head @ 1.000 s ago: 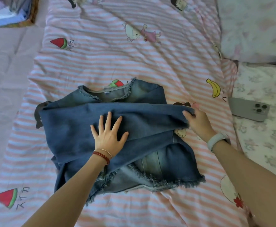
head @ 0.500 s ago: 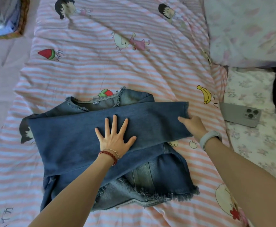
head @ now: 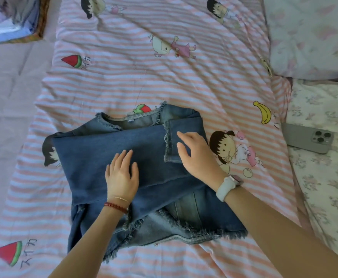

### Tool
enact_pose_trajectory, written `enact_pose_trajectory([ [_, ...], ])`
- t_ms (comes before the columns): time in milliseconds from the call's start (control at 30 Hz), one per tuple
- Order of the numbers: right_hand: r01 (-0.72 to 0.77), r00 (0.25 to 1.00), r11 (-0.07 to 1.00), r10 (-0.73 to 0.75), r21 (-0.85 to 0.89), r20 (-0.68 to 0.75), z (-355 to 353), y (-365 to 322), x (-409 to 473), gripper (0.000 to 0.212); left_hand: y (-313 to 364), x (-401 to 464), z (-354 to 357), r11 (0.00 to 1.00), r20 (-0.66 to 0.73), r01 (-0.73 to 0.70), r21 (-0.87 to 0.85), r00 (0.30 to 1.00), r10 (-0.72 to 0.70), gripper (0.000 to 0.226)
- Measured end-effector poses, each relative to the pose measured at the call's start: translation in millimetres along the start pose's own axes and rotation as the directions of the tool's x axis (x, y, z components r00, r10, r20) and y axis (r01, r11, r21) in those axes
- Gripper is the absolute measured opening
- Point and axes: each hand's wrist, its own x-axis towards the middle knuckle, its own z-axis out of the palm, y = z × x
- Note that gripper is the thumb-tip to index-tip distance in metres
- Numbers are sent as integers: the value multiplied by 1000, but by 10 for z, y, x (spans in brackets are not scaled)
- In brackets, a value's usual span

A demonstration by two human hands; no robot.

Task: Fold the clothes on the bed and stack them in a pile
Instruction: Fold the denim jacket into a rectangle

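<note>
A blue denim jacket (head: 96, 157) with frayed edges lies on the pink striped bedspread (head: 164, 81), its collar pointing away from me. One sleeve is laid across the body from left to right, and its frayed cuff end (head: 171, 141) is folded back leftward on top. My left hand (head: 122, 175) lies flat on the sleeve near the middle, fingers straight. My right hand (head: 196, 155), with a white watch on the wrist, rests on the folded-back cuff with its fingers loosely bent.
A grey phone (head: 308, 140) lies on the floral sheet at the right. A floral pillow (head: 312, 35) fills the top right corner. A basket holding folded cloth (head: 13, 19) sits at the top left.
My right hand has brought the sleeve's cuff end leftward, folding it back over the sleeve. My left hand stays pressed on the sleeve, its fingers now closer together.
</note>
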Motion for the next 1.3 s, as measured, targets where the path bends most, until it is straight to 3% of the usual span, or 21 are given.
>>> enact_pose_trajectory([
  [33, 44, 999, 982, -40, -186, 28, 81, 62, -10, 46, -62, -60, 15, 993, 33, -13, 113, 999, 10, 47],
  [100, 126, 975, 879, -24, -460, 221, 246, 224, -28, 51, -157, -144, 70, 941, 178, -61, 333, 984, 1, 58],
  [167, 189, 921, 817, 44, -545, 386, 343, 377, -13, 52, -225, -168, 147, 879, 281, -122, 460, 960, -14, 60],
  [300, 234, 889, 851, 9, -471, 458, 269, 495, 50, 50, -167, -119, 169, 914, 257, -70, 400, 966, -39, 58],
  [400, 380, 856, 768, -80, -516, 510, 148, 603, -59, 48, -104, -156, 162, 933, 231, -62, 355, 973, -23, 56],
  [567, 220, 954, 821, -69, -526, 291, 132, 515, -151, 28, -93, -219, 188, 924, 239, -87, 373, 971, -4, 58],
  [700, 257, 961, 874, -187, -412, 203, 124, 501, -189, 17, -69, -202, 178, 947, 227, -81, 312, 974, 9, 56],
  [800, 374, 917, 830, -264, -414, 300, 41, 644, -318, 12, -4, -212, 184, 964, 183, -108, 243, 981, 64, 54],
  [933, 419, 879, 786, -226, -455, 420, -12, 770, -353, 27, 209, -194, 209, 945, 111, -250, 210, 967, 231, 53],
  [1000, 405, 881, 797, -208, -448, 425, -12, 775, -360, 43, 358, -147, 260, 864, 157, -409, 293, 912, 379, 54],
  [1067, 363, 889, 825, -167, -434, 427, 13, 757, -385, 56, 481, -77, 359, 766, 289, -519, 380, 853, 434, 55],
  [1167, 223, 908, 867, -18, -446, 418, 90, 700, -379, 58, 494, 54, 551, 722, 448, -524, 452, 833, 325, 57],
  [1300, 133, 905, 874, 86, -468, 418, 165, 666, -303, 57, 375, 272, 622, 731, 500, -473, 492, 841, 208, 66],
])
